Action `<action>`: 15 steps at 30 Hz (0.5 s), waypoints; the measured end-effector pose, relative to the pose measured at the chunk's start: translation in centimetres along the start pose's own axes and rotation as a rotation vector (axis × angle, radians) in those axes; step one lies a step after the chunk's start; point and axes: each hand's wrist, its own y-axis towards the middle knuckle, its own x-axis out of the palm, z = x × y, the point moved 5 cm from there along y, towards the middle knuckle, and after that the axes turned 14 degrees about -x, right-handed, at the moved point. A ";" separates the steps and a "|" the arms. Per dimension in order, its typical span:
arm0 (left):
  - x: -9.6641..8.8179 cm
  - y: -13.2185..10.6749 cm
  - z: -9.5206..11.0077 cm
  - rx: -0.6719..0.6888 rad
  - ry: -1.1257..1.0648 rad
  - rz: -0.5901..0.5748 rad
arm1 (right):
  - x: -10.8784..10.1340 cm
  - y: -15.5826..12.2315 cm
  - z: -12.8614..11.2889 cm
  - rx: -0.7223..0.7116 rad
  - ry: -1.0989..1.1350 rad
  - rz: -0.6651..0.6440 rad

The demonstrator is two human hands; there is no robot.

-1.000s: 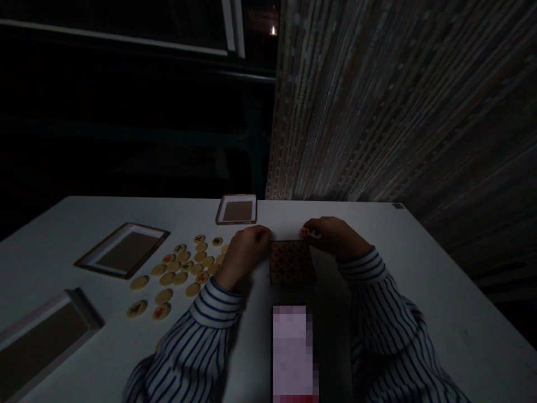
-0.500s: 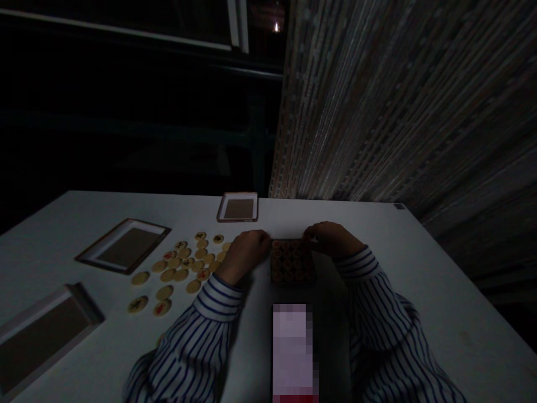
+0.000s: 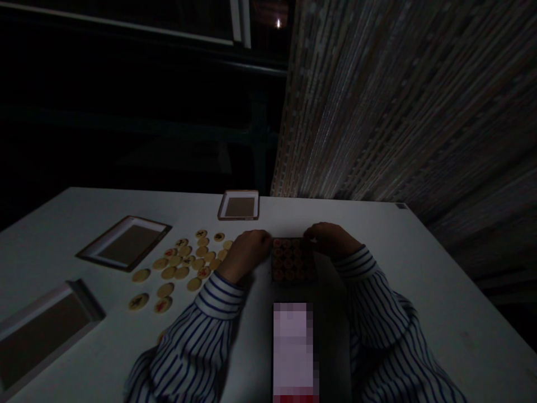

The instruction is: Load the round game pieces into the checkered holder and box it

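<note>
A small dark box lies flat on the table, packed with rows of round Chinese chess pieces. At its far left corner, my left hand is closed, fingertips against the edge. My right hand is likewise closed at the far right corner, thumb and fingers pinched on the edge. Shadow hides part of the right side of the box and the exact fingertip contact. Left of my left hand, loose pale Chinese chess pieces lie scattered, some showing red or black characters.
A lit phone, its screen blurred, lies in front of the box. Shallow box lids or trays stand at the back, at the left and at the near left. A string curtain hangs beyond the white table.
My hands stay at the far corners of the box, almost still. The whole view has shifted very slightly; the pieces and trays lie as before.
</note>
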 end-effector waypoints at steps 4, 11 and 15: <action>0.0 0.0 0.1 -0.005 0.004 -0.005 | -0.1 0.1 -0.2 0.005 0.012 -0.004; -0.1 0.0 0.0 -0.014 0.025 -0.018 | -0.3 0.0 -0.2 -0.001 0.019 0.015; 0.0 -0.1 0.1 -0.008 0.041 -0.017 | 0.0 0.0 0.0 -0.013 0.025 0.009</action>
